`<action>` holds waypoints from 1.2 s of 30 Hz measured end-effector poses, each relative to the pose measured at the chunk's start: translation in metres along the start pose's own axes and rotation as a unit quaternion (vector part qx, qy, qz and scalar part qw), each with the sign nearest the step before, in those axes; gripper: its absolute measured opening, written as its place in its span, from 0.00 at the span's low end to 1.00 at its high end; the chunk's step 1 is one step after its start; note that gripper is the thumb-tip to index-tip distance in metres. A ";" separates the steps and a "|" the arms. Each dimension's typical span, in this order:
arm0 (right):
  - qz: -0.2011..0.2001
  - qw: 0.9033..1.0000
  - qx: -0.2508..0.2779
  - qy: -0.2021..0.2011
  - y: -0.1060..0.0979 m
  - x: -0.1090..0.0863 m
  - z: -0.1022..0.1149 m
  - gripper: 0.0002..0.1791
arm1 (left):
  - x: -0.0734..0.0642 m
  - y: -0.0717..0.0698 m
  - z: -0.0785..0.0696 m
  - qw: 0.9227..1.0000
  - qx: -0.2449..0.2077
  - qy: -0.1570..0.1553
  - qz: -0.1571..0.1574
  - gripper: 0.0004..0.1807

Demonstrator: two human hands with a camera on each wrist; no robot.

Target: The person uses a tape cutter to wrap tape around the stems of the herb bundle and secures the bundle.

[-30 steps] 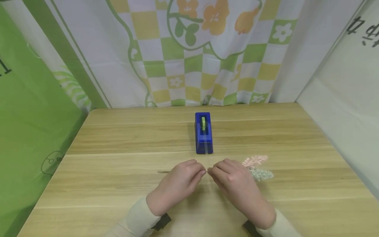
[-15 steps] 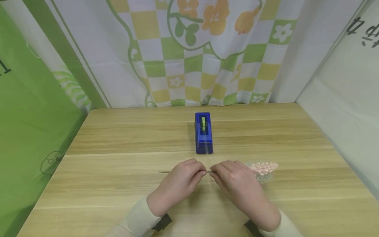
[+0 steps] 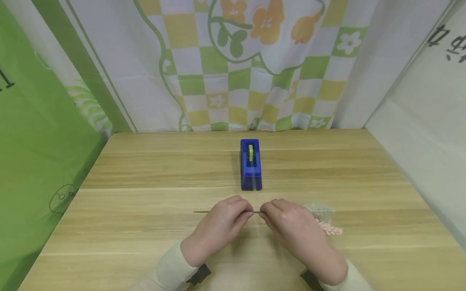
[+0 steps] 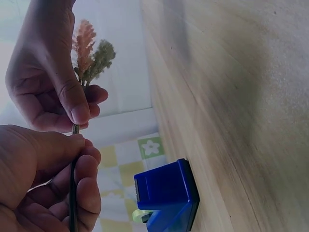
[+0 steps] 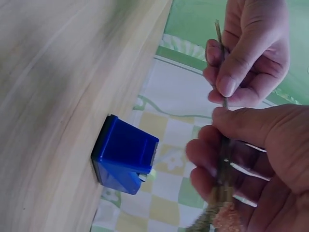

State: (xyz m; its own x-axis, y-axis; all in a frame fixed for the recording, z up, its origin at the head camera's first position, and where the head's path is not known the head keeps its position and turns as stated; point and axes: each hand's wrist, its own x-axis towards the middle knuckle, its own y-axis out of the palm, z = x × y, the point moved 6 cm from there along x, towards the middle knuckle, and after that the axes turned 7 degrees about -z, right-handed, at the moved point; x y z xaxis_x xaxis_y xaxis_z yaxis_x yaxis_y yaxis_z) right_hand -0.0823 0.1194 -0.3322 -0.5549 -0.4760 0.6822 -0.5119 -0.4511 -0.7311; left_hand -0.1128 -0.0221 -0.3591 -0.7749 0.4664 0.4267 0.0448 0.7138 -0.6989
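Note:
Both hands hold the thin stems [image 3: 201,211] of artificial flower sprigs above the table. My left hand [image 3: 220,222] pinches them between thumb and fingers, with the stem ends sticking out to its left. A short way to the right, my right hand [image 3: 293,226] pinches the same stems nearer the flower heads. Past that hand show a pink fluffy head [image 3: 330,228] and a pale green one [image 3: 320,209], blurred in the head view. In the left wrist view, the pink head [image 4: 84,43] and the green head [image 4: 101,58] rise beyond the right hand's fingers.
A blue tape dispenser [image 3: 250,165] with a yellow-green roll core stands on the wooden table [image 3: 145,173], just beyond the hands. A patterned curtain [image 3: 255,81] hangs along the table's back edge. Green cloth [image 3: 43,121] is at the left, white cloth [image 3: 426,101] at the right.
The flower heads have turned: pink has come round to the near side and green to the far side. My right hand has shifted slightly right, baring some stem between the hands.

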 end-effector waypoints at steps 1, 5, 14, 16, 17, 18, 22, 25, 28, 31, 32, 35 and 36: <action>-0.001 1.000 0.004 0.000 0.000 0.000 0.000 0.07 | 0.000 0.000 0.000 1.000 0.001 -0.001 0.000 0.04; -0.011 1.000 0.011 -0.009 0.002 -0.002 -0.001 0.06 | -0.001 0.000 0.000 1.000 0.008 -0.007 0.002 0.05; -0.022 1.000 0.007 -0.013 0.002 -0.001 -0.003 0.06 | -0.001 0.000 0.001 1.000 0.008 -0.013 0.008 0.08; -0.022 1.000 0.006 -0.015 0.002 -0.001 -0.003 0.06 | -0.001 0.000 0.001 1.000 0.004 -0.019 0.004 0.07; -0.022 1.000 0.005 -0.016 0.002 -0.001 -0.003 0.06 | 0.000 0.000 0.002 1.000 0.002 -0.021 0.002 0.07; -0.022 1.000 0.005 -0.017 0.002 -0.001 -0.003 0.07 | 0.000 0.000 0.002 1.000 0.000 -0.024 0.001 0.06; -0.016 1.000 0.003 -0.016 0.002 -0.001 -0.003 0.09 | 0.001 0.000 0.004 1.000 -0.005 -0.031 -0.004 0.05; -0.006 1.000 0.006 -0.008 0.003 -0.001 -0.003 0.10 | 0.001 0.000 0.004 0.999 -0.005 -0.035 -0.006 0.04; 0.009 1.000 0.011 0.002 0.004 -0.001 -0.003 0.10 | 0.000 0.000 0.005 0.999 0.001 -0.038 -0.007 0.03; 0.024 1.000 0.015 0.009 0.005 -0.001 -0.004 0.09 | 0.000 0.001 0.006 0.999 0.006 -0.039 -0.006 0.02; 0.028 0.999 0.013 0.010 0.006 -0.001 -0.004 0.09 | 0.000 0.001 0.006 0.999 0.007 -0.038 -0.005 0.02; 0.037 0.999 0.012 0.014 0.007 -0.001 -0.004 0.08 | 0.000 0.002 0.006 0.999 0.010 -0.036 -0.006 0.02; 0.038 0.999 0.013 0.015 0.007 -0.001 -0.004 0.07 | 0.000 0.002 0.006 0.999 0.011 -0.036 -0.007 0.02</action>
State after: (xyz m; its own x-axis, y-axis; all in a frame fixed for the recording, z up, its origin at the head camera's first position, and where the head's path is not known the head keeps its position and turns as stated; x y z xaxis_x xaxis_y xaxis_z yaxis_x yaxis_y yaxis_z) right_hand -0.0878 0.1202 -0.3380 -0.6113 -0.4870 0.6238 -0.4507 -0.4337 -0.7802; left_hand -0.1166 -0.0241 -0.3639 -0.8182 0.4176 0.3951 0.0203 0.7078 -0.7061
